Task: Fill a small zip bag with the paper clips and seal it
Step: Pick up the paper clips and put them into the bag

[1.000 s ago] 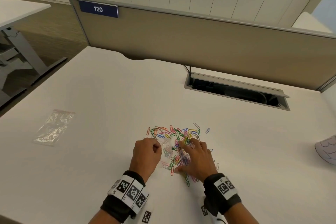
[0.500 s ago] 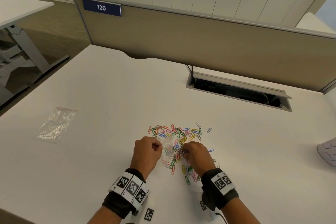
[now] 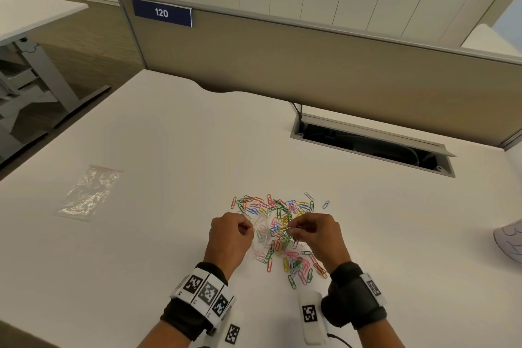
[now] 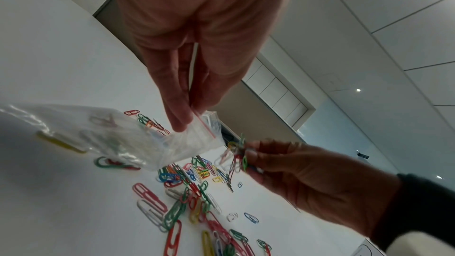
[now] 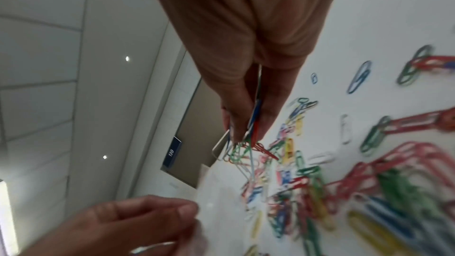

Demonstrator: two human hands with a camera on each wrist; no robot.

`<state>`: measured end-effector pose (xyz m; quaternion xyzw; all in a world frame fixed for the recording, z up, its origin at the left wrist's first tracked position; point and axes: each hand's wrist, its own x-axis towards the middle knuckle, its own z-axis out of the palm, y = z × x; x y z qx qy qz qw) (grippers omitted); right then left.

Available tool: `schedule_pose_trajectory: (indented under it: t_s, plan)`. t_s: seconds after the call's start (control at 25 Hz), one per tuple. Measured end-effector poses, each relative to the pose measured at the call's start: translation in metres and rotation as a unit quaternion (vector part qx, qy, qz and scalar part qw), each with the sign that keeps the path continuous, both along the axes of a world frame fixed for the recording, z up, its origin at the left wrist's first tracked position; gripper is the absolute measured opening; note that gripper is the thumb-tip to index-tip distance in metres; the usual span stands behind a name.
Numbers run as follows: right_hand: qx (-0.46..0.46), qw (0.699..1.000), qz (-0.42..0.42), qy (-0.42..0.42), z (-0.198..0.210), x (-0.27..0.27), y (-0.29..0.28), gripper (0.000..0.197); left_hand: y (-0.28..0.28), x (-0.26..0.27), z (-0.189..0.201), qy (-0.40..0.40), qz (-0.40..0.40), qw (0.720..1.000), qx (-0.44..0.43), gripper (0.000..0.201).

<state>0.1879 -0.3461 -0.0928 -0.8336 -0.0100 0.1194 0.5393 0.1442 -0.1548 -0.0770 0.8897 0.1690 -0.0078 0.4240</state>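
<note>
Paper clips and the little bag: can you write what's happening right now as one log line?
step: filling | left hand: pinches zip bag mouth | right hand: holds bunch of paper clips beside bag mouth | seal: not yet done

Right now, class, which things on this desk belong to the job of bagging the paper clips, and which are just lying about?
Belong to the job:
- small clear zip bag with red strip, pinched by the left hand
- bunch of coloured paper clips in the right hand
- loose pile of coloured paper clips

Lying about:
- spare crinkled clear plastic bag
- blue sign reading 120
- open cable tray
</note>
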Motion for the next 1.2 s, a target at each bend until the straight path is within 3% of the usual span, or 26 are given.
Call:
schedule_pose_trajectory:
  t_s: [0.12,0.32,0.52,0.76,0.96,1.12,1.2]
  plan:
    - [0.038,0.999,0.024,0.008,0.018,-0.002,0.012,0.007,-0.001,0.0,0.001,0.0,-0.001,1.0,0.004,0.007]
    - [-0.101,0.99,0.096,-0.029,0.029,-0.003,0.041,0.006,-0.005,-0.001,0.004,-0.01,0.0,1.0,0.018,0.01]
    - [-0.135,0.984,0.11,-0.027,0.024,-0.004,0.059,0.008,-0.008,-0.003,0.007,-0.013,-0.005,1.0,0.024,0.016]
    - [-0.133,0.983,0.124,-0.016,0.021,-0.004,0.06,0.013,-0.007,-0.002,0.008,-0.008,-0.012,1.0,0.019,0.015]
    - [-0.078,0.989,0.122,0.03,0.026,-0.006,0.056,0.017,-0.005,0.001,0.011,-0.009,-0.007,1.0,0.013,0.012]
    - [-0.092,0.981,0.17,0.017,0.034,-0.008,0.054,0.016,-0.005,0.001,0.012,-0.006,-0.007,1.0,0.011,0.015]
    - [-0.089,0.984,0.153,-0.011,0.036,-0.009,0.051,0.02,-0.005,0.001,0.012,-0.005,-0.007,1.0,0.011,0.014]
